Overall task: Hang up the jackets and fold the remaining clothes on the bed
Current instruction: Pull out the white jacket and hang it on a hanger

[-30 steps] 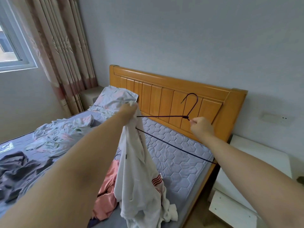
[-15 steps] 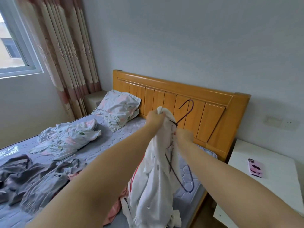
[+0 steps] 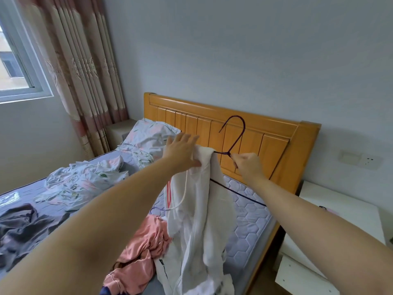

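The white jacket (image 3: 197,209) hangs off the purple hanger (image 3: 236,141) above the headboard end of the bed (image 3: 251,220), between both hands. The left hand (image 3: 182,150) rests straight-fingered on the jacket's shoulder, while the right hand (image 3: 247,165) pinches the hanger's neck.

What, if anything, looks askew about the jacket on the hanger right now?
The white jacket sits lopsided: it is bunched over the left end of the purple hanger under the left hand, while the wire running to the right is bare. The right hand pinches the hanger just below its hook.
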